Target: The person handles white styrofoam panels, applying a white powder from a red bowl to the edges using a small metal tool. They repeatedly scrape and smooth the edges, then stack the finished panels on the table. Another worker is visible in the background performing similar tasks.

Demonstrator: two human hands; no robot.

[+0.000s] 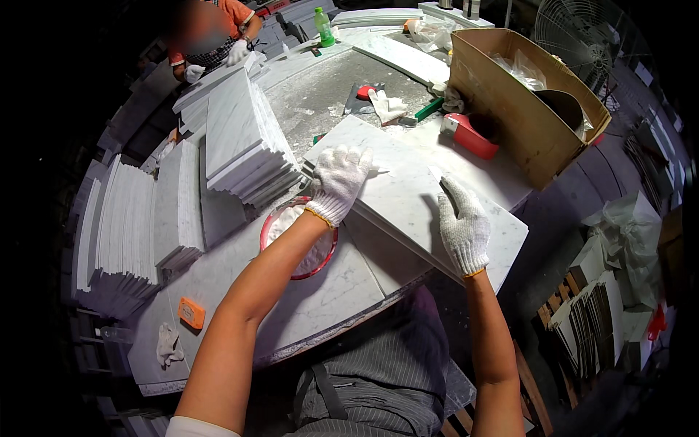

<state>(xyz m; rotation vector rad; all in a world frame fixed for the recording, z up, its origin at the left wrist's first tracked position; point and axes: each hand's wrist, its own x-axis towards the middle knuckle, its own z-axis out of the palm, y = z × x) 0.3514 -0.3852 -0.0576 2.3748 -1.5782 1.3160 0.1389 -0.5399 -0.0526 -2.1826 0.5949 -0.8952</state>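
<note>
A white marble slab (pixel 408 191), veined in grey, lies tilted across the stone bench, its near corner past the bench's front edge. More slab edges show beneath it. My left hand (pixel 341 180), in a white knit glove, is closed over the slab's left side; a thin pale tip sticks out beside it, too small to name. My right hand (pixel 464 229), gloved too, rests on the slab's right part with its fingers stretched out. A small white flat piece (pixel 435 173) lies at its fingertips. Under my left wrist stands a red-rimmed tub (pixel 271 218) of white material.
Stacked marble slabs (pixel 244 135) rise at left. An orange block (pixel 191 313) and a crumpled glove (pixel 170 345) lie at near left. Beyond the slab are a cardboard box (pixel 510 109), a red tape dispenser (pixel 473 138) and a green bottle (pixel 324 28). A co-worker (pixel 237 18) stands at far left.
</note>
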